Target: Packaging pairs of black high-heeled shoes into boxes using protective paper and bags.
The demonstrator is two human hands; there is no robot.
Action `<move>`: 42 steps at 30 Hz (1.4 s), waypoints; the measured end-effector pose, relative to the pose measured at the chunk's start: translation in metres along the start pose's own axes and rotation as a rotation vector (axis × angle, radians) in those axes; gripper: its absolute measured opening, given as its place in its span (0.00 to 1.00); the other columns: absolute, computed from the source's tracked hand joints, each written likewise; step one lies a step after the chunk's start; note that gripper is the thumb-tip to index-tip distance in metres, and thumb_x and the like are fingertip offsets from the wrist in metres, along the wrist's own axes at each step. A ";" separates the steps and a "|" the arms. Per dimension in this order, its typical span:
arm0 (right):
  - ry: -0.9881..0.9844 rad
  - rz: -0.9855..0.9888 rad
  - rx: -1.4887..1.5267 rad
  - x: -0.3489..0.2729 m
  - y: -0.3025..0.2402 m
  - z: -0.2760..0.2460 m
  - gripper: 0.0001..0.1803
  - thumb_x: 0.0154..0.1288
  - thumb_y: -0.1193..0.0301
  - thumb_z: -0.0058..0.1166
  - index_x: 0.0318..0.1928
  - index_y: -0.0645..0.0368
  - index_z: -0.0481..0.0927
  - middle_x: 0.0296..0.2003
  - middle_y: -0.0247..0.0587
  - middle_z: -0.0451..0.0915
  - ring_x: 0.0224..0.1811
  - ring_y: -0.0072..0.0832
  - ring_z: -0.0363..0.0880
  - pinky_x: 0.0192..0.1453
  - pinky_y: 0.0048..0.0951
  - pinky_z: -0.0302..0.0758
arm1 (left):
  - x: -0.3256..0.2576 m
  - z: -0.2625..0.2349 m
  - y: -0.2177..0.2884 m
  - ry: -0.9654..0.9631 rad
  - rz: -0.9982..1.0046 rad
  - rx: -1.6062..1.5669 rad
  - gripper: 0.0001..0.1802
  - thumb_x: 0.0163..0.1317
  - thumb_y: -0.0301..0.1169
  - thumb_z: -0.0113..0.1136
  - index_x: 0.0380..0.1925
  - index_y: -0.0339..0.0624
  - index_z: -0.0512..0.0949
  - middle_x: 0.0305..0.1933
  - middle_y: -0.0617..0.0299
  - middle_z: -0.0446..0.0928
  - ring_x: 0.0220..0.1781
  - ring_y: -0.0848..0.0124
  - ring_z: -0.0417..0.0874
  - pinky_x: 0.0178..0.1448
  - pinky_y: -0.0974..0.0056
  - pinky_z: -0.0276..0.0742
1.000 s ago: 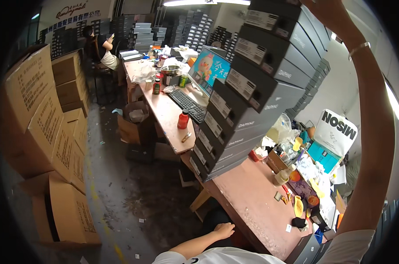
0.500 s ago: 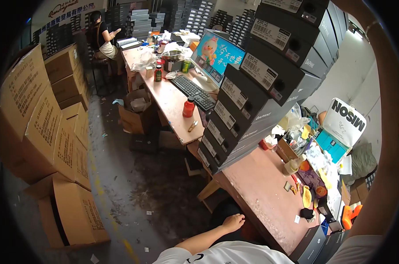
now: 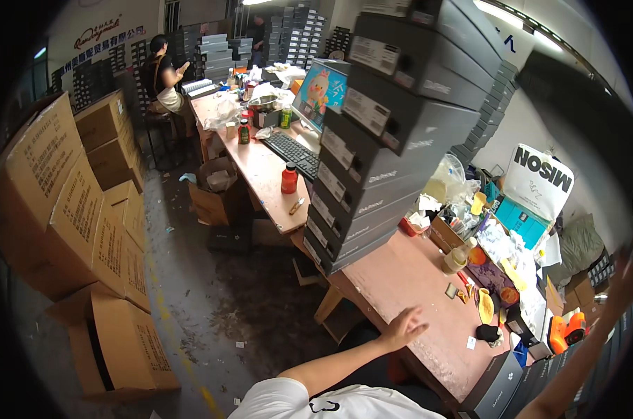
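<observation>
My left hand (image 3: 403, 328) is over the near edge of the pink-topped table (image 3: 400, 293), empty, with its fingers loosely apart and slightly blurred. At the right rim my right hand (image 3: 628, 274) is raised and smeared, its fingers hard to see. Just above it a dark grey shoebox (image 3: 575, 105) hangs in the air, tilted and blurred by motion; my right hand appears to hold it, though the contact is lost in the dark rim. A tall stack of dark grey shoeboxes (image 3: 379, 174) with white labels stands on the table, its top cut off.
More shoeboxes (image 3: 495, 387) lie at the lower right, near an orange tape dispenser (image 3: 566, 332). Clutter, a jar (image 3: 456, 260) and a yellow pad (image 3: 485, 306) line the table's far side. Brown cartons (image 3: 72, 202) stand on the left. A person (image 3: 164, 77) sits farther back.
My right arm has come down and out to the right from beside the stack, with a shoebox now in the air there. My left hand has risen over the table and opened.
</observation>
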State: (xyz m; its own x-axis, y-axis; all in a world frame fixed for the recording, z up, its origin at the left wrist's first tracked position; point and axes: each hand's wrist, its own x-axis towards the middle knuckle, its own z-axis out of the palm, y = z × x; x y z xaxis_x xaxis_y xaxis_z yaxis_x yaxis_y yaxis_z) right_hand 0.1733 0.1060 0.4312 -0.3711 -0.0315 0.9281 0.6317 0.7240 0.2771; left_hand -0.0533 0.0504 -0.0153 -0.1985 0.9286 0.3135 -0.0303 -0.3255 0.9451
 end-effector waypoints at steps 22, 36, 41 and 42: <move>-0.894 1.971 0.981 -0.415 -0.103 0.015 0.16 0.62 0.59 0.60 0.38 0.59 0.75 0.19 0.25 0.66 0.18 0.14 0.60 0.20 0.17 0.57 | -0.028 0.061 -0.020 0.006 -0.780 -0.480 0.38 0.66 0.49 0.54 0.68 0.37 0.58 0.65 0.55 0.66 0.66 0.70 0.66 0.66 0.65 0.64; -0.243 1.841 1.163 -0.396 -0.109 0.064 0.25 0.72 0.62 0.47 0.63 0.64 0.63 0.53 0.45 0.73 0.53 0.31 0.74 0.56 0.34 0.74 | 0.061 0.025 0.042 -0.203 -0.268 -0.292 0.46 0.63 0.58 0.53 0.71 0.41 0.49 0.73 0.46 0.51 0.75 0.59 0.52 0.75 0.57 0.49; -0.947 1.199 1.160 -0.302 -0.134 0.080 0.24 0.64 0.71 0.55 0.59 0.67 0.69 0.54 0.51 0.72 0.51 0.35 0.75 0.54 0.32 0.73 | 0.059 -0.038 0.053 -0.372 -0.232 0.489 0.44 0.58 0.37 0.61 0.71 0.42 0.49 0.69 0.43 0.61 0.69 0.54 0.65 0.68 0.58 0.63; -0.979 1.034 0.956 -0.316 -0.127 0.080 0.25 0.61 0.73 0.57 0.58 0.67 0.70 0.54 0.53 0.72 0.51 0.37 0.75 0.55 0.33 0.73 | 0.058 -0.047 0.050 -0.322 -0.344 0.432 0.43 0.58 0.33 0.60 0.71 0.43 0.50 0.67 0.42 0.64 0.67 0.54 0.68 0.67 0.58 0.65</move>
State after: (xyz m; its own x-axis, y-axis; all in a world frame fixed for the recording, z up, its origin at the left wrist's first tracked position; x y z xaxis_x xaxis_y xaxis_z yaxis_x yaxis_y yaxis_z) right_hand 0.1564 0.0793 0.0829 -0.5777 0.8158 0.0249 0.3933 0.3050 -0.8673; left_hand -0.1120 0.0800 0.0463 0.0588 0.9961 -0.0654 0.3708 0.0390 0.9279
